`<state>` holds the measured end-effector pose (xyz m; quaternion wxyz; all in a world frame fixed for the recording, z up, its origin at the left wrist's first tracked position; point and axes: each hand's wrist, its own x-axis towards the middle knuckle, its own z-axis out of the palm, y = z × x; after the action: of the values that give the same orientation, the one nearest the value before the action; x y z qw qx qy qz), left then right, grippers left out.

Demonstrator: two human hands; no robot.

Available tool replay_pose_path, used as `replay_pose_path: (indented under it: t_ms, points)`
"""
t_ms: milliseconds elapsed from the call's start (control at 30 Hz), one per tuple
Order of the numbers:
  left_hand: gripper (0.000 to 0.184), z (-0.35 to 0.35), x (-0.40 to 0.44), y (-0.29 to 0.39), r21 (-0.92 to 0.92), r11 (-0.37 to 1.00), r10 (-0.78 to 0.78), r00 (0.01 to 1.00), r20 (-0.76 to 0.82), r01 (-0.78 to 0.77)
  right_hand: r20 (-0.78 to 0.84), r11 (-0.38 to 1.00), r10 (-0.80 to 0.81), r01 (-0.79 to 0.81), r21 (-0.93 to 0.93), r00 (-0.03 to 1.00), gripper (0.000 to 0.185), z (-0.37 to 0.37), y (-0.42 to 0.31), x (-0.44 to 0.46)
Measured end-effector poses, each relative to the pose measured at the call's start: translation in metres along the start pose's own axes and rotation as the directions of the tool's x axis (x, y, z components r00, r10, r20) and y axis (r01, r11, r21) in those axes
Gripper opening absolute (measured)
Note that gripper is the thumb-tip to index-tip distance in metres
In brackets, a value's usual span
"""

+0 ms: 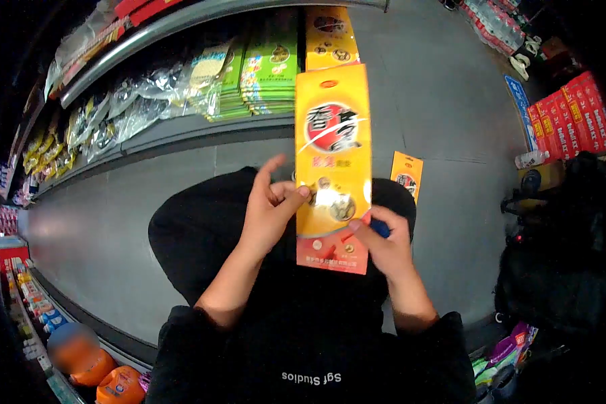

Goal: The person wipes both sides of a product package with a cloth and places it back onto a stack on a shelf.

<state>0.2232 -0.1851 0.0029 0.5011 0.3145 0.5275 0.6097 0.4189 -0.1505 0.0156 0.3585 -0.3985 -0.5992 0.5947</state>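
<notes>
A long, flat yellow packet with dark lettering on a red circle, small food pictures and a reddish lower end is held upright in front of my lap. My left hand pinches its left edge, thumb on the front and index finger lifted away. At the lower right edge, my right hand grips it with the thumb on the front. Something small and blue shows by the right fingers; I cannot make out what it is. A similar yellow packet lies on the floor beyond my right knee.
More yellow packets lie at the end of the low shelf, beside stacked green packets and clear plastic bags. Red cartons stand at right. Orange bottles line the lower-left shelf. Grey floor surrounds me.
</notes>
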Motion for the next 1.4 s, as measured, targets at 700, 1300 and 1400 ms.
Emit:
replay_pose_path:
  t_ms: [700, 1300, 1400]
  points:
    - [0.026, 0.012, 0.248, 0.083, 0.702, 0.670, 0.229, 0.967, 0.115, -0.243, 0.059, 0.657, -0.256, 0.218, -0.721, 0.965, 0.053, -0.062, -0.041, 0.280]
    - [0.030, 0.018, 0.253, 0.073, 0.917, 0.394, 0.267, 0.963, -0.046, -0.065, 0.087, 0.601, -0.119, 0.141, -0.787, 0.989, 0.042, -0.042, -0.050, 0.290]
    - [0.030, 0.025, 0.239, 0.078, 0.961, 0.238, 0.413, 0.910, 0.028, -0.137, 0.042, 0.630, -0.121, 0.109, -0.769, 0.992, 0.039, -0.041, -0.056, 0.281]
